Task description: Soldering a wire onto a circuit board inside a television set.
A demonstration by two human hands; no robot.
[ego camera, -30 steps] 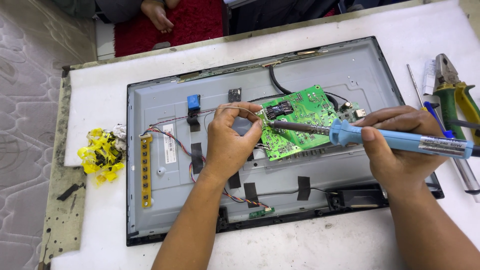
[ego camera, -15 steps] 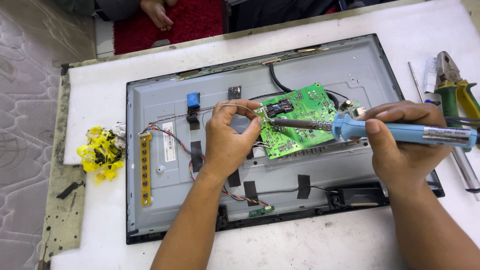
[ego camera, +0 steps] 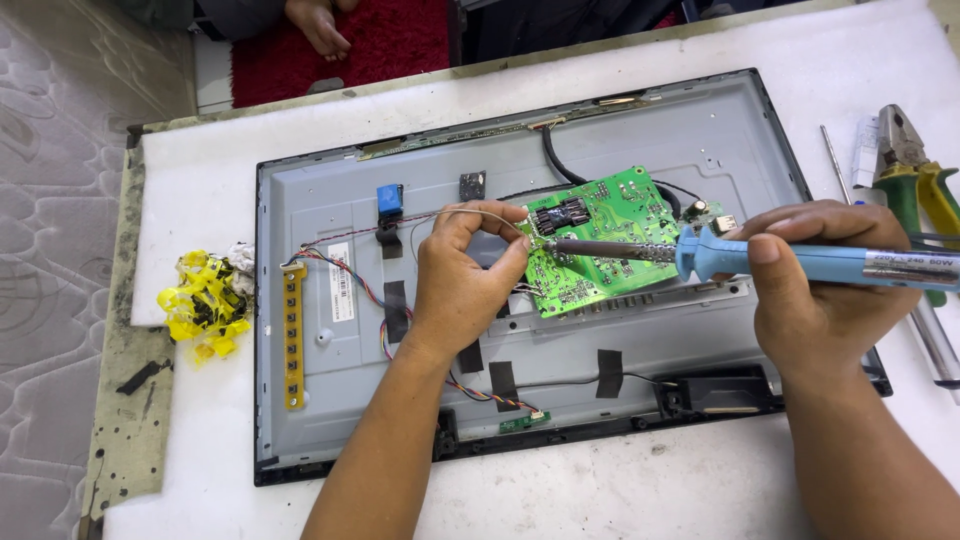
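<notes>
Green circuit board (ego camera: 600, 240) near the right upper part of the grey back panel (ego camera: 330, 400): soldering iron (ego camera: 760, 258) gripped in right hand (ego camera: 820, 300), thin solder wire (ego camera: 480, 212) pinched by left hand (ego camera: 465, 275); best kept steady, tip and wire meeting on one joint at board's left edge.

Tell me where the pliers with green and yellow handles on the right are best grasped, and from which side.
Probably by the handles: the pliers lie flat with jaws pointing to the far edge of the table, handles toward the person. Come from above on the near side, past the right hand holding the soldering iron.
</notes>
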